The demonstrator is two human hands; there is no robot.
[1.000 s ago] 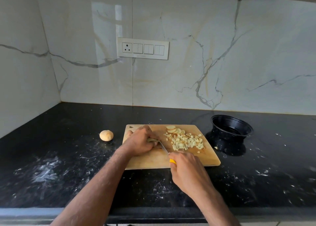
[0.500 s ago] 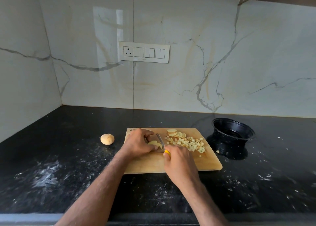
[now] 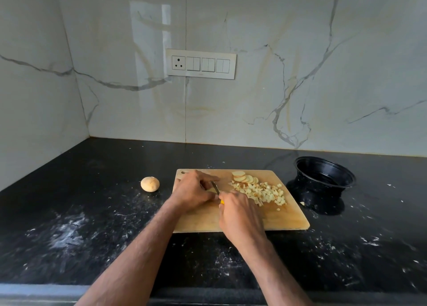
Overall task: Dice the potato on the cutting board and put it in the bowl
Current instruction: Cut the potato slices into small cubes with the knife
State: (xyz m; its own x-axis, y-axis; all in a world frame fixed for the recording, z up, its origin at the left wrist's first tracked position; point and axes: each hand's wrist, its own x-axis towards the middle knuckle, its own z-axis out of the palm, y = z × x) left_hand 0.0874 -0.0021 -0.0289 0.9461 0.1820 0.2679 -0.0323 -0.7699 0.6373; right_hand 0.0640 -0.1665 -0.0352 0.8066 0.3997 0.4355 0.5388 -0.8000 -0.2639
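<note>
Head view: no brand, label or writing can be read anywhere, not on the white switch plate (image 3: 201,64) on the marble wall (image 3: 300,74) nor on the black bowl (image 3: 324,175).

The wooden cutting board (image 3: 231,222) lies on the black countertop (image 3: 92,224). The left hand (image 3: 193,192) comes in from about seven o'clock, with its forearm running diagonally up from the bottom edge. It sits knuckles-up at the board's nine o'clock side, its fingers curled down and pressed together on a pale potato piece (image 3: 210,190), which is mostly hidden beneath them. The right hand (image 3: 240,215) enters from five o'clock, its fingers wrapped round the yellow handle of a knife (image 3: 217,191); only a bit of yellow shows at its knuckles. The blade points toward eleven o'clock, just beside the left fingertips.

At two o'clock of the hands, a heap of diced potato (image 3: 263,193) lies on the board, with a short row of round slices (image 3: 245,178) touching its twelve o'clock edge. The bowl stands off the board at its three o'clock side. A whole potato (image 3: 150,184) rests on the counter at the board's nine o'clock, well apart.
</note>
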